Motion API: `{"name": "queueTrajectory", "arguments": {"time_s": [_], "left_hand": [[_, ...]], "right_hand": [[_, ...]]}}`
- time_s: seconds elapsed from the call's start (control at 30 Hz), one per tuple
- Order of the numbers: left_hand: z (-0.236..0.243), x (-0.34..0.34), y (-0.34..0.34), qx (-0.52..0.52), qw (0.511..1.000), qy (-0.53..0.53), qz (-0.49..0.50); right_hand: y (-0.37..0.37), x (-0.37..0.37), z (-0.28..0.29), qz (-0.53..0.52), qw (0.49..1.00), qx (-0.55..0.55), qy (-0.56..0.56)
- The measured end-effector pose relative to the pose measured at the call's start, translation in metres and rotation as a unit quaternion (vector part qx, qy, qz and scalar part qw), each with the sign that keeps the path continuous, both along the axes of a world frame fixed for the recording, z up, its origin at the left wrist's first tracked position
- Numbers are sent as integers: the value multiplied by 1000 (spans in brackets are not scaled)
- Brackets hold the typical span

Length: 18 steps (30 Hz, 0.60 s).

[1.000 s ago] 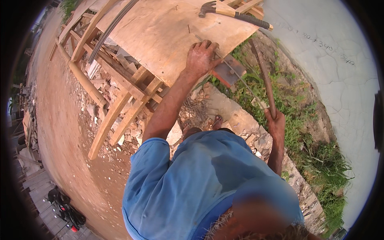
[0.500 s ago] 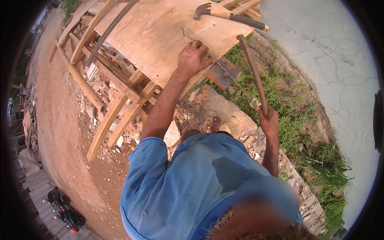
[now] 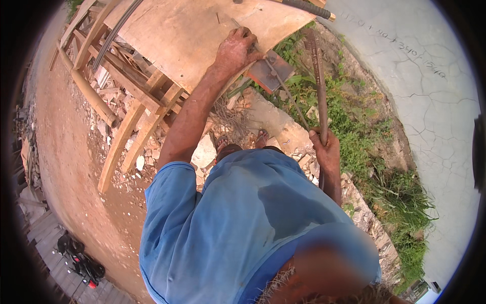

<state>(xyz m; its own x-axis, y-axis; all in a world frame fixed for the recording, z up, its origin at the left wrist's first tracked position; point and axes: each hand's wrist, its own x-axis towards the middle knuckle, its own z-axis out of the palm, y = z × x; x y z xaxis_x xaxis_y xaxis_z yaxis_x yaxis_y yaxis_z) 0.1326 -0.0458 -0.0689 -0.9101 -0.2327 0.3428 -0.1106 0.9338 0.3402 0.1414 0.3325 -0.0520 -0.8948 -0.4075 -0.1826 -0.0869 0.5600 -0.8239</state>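
My left hand (image 3: pixel 238 50) is closed around a thin steel rod (image 3: pixel 287 92) at the edge of a plywood board (image 3: pixel 172 30). The rod passes over a rust-coloured metal plate (image 3: pixel 271 72) with small pins, fixed at the board's edge. My right hand (image 3: pixel 326 152) grips a long rusty metal bar (image 3: pixel 320 81), held upright in the picture with its far end over the weeds. The near end of the rod reaches my right thumb; whether the thumb presses on it, I cannot tell. A nail (image 3: pixel 217 18) sticks up from the board beyond my left hand.
A hammer (image 3: pixel 306 7) lies at the board's far right, partly out of view. Dark rods (image 3: pixel 119 30) lie along its left side. Timber legs (image 3: pixel 136 131), rubble (image 3: pixel 204 152), weeds (image 3: pixel 349 116) and a cracked grey wall (image 3: pixel 405 76) surround me. A motorcycle (image 3: pixel 81 261) stands lower left.
The view has shifted, so the board sits higher and the hammer's head is out of sight. The bar stands straighter, and my right hand has come nearer the rod's end.
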Motion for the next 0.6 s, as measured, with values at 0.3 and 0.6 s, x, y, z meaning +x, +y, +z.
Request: {"name": "queueTrajectory", "arguments": {"time_s": [0.3,0.6], "left_hand": [[-15,1,3,-11,997,76,-9],[-17,3,5,-25,995,95,-3]], "right_hand": [[68,-72,72,45,958,281,33],[63,-150,35,253,886,375,105]]}}
